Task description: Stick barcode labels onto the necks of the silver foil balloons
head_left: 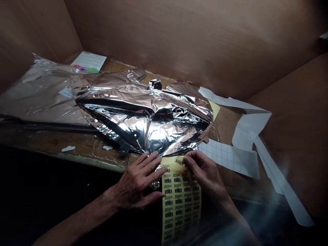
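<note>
Lengthwise near-to-far, the label sheet (181, 201).

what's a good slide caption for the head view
Right hand with a barcode label in its grip over the yellow sheet, left hand by the foil

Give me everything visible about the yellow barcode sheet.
The sheet looks like thin yellow paper, bearing four columns of small barcode labels below a bare top strip. It runs from near the silver foil past the picture's bottom. The left hand overlaps its left edge, the right hand its upper right; contact is unclear.
</note>
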`<state>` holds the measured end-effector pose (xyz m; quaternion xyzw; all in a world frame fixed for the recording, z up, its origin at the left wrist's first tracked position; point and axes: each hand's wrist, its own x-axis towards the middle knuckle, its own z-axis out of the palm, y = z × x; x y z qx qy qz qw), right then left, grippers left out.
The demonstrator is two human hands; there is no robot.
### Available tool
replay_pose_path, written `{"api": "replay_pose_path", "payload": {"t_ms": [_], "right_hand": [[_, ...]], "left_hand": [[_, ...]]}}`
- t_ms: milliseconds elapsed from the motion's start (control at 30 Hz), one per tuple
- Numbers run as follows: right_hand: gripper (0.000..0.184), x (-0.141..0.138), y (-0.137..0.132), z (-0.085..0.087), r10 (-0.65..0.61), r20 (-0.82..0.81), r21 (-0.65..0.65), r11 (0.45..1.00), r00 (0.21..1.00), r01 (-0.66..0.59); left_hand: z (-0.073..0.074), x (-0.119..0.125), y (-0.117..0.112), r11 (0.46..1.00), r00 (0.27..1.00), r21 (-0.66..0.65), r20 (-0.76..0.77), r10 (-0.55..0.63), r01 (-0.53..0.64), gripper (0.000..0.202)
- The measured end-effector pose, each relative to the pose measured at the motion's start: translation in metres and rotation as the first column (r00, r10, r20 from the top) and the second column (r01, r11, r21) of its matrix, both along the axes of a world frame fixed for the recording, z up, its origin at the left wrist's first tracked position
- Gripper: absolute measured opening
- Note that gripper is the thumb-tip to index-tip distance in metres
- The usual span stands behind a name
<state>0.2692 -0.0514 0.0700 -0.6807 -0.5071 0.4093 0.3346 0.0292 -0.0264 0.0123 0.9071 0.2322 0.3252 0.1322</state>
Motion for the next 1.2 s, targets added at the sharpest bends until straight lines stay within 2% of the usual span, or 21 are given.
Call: {"api": "replay_pose_path", "payload": {"t_ms": [100,167,300,600,767,867,967,1033,1100,1167,1200], "right_hand": [[0.035,-0.014,0.012,0.001,0.079,-0.083,-0.007,0.997,0.993,-0.079],[0.034,-0.023,0.021,0.000,0.147,-0.120,0.008,0.989,0.982,-0.147],[0.035,-0.034,0.038,-0.008,0.171,-0.119,0.006,0.985,0.978,-0.172],[0.033,-0.042,0.054,-0.031,0.171,-0.128,-0.016,0.985,0.977,-0.174],[0.031,-0.041,0.058,-0.038,0.178,-0.116,-0.045,0.982,0.977,-0.184],[0.029,-0.043,0.063,-0.033,0.237,-0.029,-0.034,0.971,0.971,-0.238],[0.024,-0.047,0.066,-0.024,0.300,0.180,0.026,0.950,0.937,-0.310],[0.022,-0.047,0.064,-0.020,0.281,0.405,0.087,0.935,0.870,-0.343],[0.022,-0.045,0.058,-0.017,0.207,0.586,0.158,0.919,0.783,-0.361],[0.021,-0.040,0.050,-0.016,0.164,0.682,0.227,0.879,0.713,-0.419],[0.020,-0.037,0.046,-0.016,0.181,0.709,0.249,0.840,0.681,-0.482]], "left_hand": [[-0.002,-0.011,-0.005,0.992,0.989,0.023,0.078,0.126,-0.128,0.039],[-0.004,-0.017,-0.005,0.980,0.980,0.043,0.041,0.194,-0.195,0.037],[-0.007,-0.020,-0.002,0.978,0.979,0.062,-0.033,0.202,-0.200,0.037],[-0.012,-0.015,-0.003,0.968,0.968,0.018,0.009,0.250,-0.250,0.034],[-0.006,-0.015,-0.003,0.970,0.970,-0.014,-0.001,0.242,-0.242,0.039],[-0.001,-0.008,-0.002,0.959,0.959,-0.024,-0.043,0.281,-0.282,0.045],[0.002,0.000,0.000,0.946,0.936,-0.027,-0.158,0.314,-0.322,0.054],[0.003,0.004,0.001,0.942,0.926,-0.033,-0.198,0.323,-0.335,0.055],[0.005,0.005,0.002,0.939,0.924,-0.040,-0.195,0.328,-0.342,0.054],[0.007,0.004,0.003,0.939,0.928,-0.055,-0.178,0.326,-0.340,0.052],[0.009,0.003,0.004,0.942,0.933,-0.064,-0.172,0.316,-0.331,0.050]]}}
